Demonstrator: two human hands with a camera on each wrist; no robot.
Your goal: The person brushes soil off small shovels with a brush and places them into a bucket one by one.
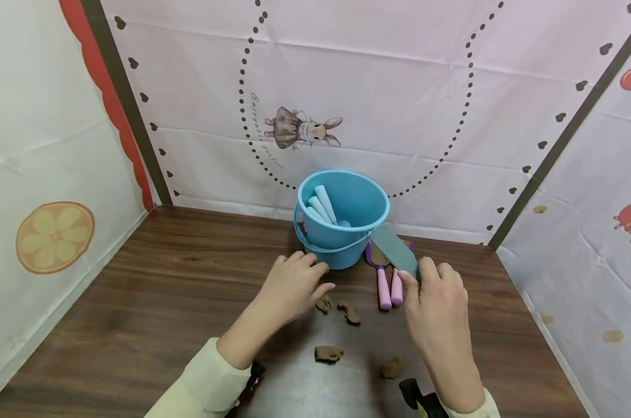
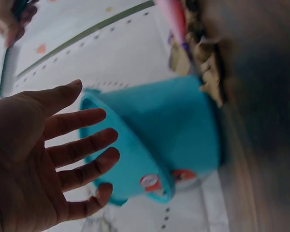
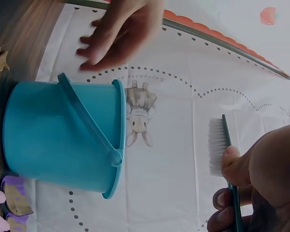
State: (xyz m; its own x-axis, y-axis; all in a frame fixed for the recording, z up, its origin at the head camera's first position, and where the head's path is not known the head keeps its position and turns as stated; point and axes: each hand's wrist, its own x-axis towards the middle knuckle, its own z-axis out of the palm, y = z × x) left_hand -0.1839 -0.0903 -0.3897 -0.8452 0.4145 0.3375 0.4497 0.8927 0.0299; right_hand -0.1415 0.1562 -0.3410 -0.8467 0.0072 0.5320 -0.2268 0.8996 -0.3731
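Observation:
My right hand [image 1: 440, 307] grips a brush with a green back [image 1: 396, 249]; its white bristles [image 3: 216, 147] show in the right wrist view. The brush is held up, to the right of a light blue bucket [image 1: 341, 255]. In front of the bucket, my left hand [image 1: 291, 287] hovers with its fingers apart. Its palm [image 2: 19, 159] holds nothing in the left wrist view. Several light blue handles [image 1: 324, 203] stick up inside the bucket, their lower ends mostly hidden.
Two small tools with pink handles [image 1: 383, 289] lie right of the bucket. Several crumpled brown pieces [image 1: 328, 353], perhaps dry leaves, are scattered on the dark wooden table [image 1: 137, 325]. A printed cloth [image 1: 372, 93] hangs behind the bucket and along both sides.

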